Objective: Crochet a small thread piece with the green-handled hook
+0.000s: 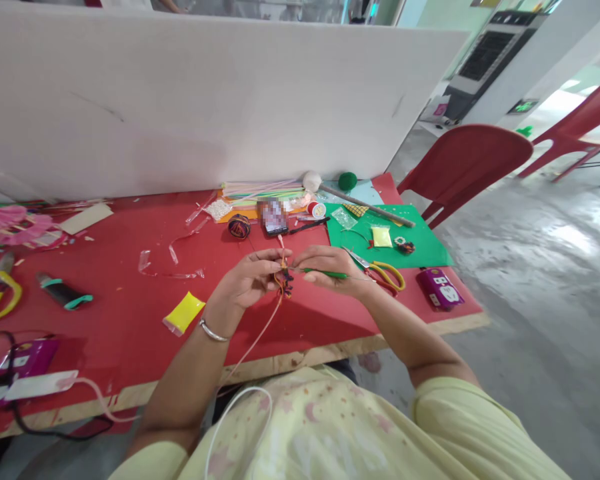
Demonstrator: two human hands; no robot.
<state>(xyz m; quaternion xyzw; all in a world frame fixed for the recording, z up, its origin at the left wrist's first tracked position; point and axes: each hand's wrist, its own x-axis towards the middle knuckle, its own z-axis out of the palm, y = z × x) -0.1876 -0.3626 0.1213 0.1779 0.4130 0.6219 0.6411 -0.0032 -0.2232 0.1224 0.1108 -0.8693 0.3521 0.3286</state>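
Note:
My left hand (250, 275) pinches a small crochet piece (284, 285) of orange and dark multicoloured yarn in front of me, above the table. In my right hand (330, 263) is a crochet hook with a green handle (333, 273), its thin tip pointing left at the piece. The two hands nearly meet, fingertips a short way apart. Just beyond them lies a dark multicoloured yarn ball (239, 227). A phone (274, 217) with a cable in its near end rests beside that ball.
Scissors with yellow handles (387, 275) lie right of my right hand, near a green sheet (430, 250). A yellow packet (184, 313) is by my left forearm. A white panel (190, 100) stands behind the red table (130, 267). A red chair (470, 163) stands at right.

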